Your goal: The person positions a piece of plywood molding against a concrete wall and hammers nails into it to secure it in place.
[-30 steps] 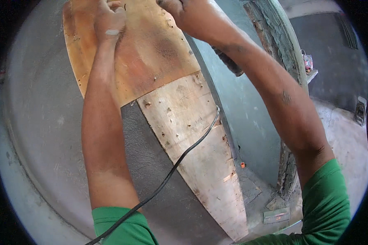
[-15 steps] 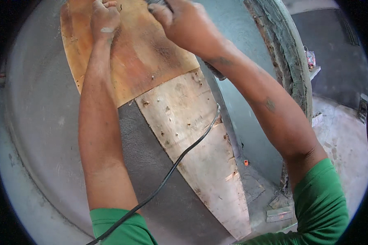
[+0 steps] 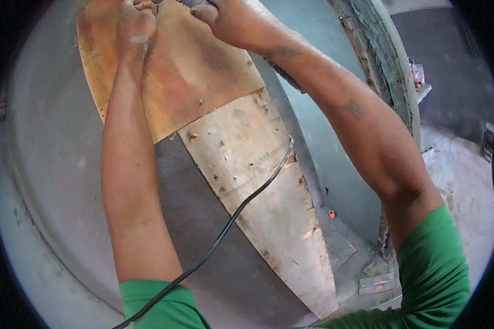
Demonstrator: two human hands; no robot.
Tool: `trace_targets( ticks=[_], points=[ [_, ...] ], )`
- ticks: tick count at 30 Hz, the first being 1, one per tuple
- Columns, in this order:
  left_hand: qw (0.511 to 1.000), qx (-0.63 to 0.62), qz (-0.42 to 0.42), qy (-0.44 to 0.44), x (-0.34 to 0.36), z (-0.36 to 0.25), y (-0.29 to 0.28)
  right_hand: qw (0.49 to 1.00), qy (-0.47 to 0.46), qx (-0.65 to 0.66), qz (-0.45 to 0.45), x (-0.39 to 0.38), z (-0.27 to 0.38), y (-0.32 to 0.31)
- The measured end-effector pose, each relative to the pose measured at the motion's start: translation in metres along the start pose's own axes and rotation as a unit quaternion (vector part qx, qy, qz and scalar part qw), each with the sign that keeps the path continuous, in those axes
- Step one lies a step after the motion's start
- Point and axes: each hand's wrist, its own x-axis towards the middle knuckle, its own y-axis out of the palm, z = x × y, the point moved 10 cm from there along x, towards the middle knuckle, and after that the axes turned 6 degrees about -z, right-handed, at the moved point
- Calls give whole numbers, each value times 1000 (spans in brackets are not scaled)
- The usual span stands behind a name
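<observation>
Near the top edge my left hand (image 3: 137, 23) is closed over an orange-brown sheet (image 3: 197, 71), fingertips pinched together; whatever they hold is too small to make out. To its right my right hand (image 3: 222, 21) grips a hand tool whose grey front end points toward the left hand. The dark rounded handle end (image 3: 288, 79) shows beneath my right forearm. The top edge cuts off the tool's front, so its kind cannot be told. The sheet overlaps a pale tapering wooden board (image 3: 258, 203) dotted with nail holes and knots.
A black cable (image 3: 222, 238) crosses the board and my left sleeve. Grey curved surfaces (image 3: 55, 131) flank the board, with a rough-edged rim (image 3: 389, 71) at right. Lower right lie a small orange piece (image 3: 331, 214) and a flat grey rectangular piece (image 3: 376, 284).
Both hands have shifted slightly up and left in the picture. The right hand with its tool has come closer to the left hand. Sheet and board have barely moved in view.
</observation>
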Motion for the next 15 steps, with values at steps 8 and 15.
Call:
trace_targets(
  ticks=[8, 15],
  points=[
    [980, -45, 166, -103, 29, 32, 18, 998, 9, -65, -18, -14, -3, 6],
    [995, -61, -73, 36, -38, 0, 70, 994, 25, -23, -101, -98, -31, -82]
  ],
)
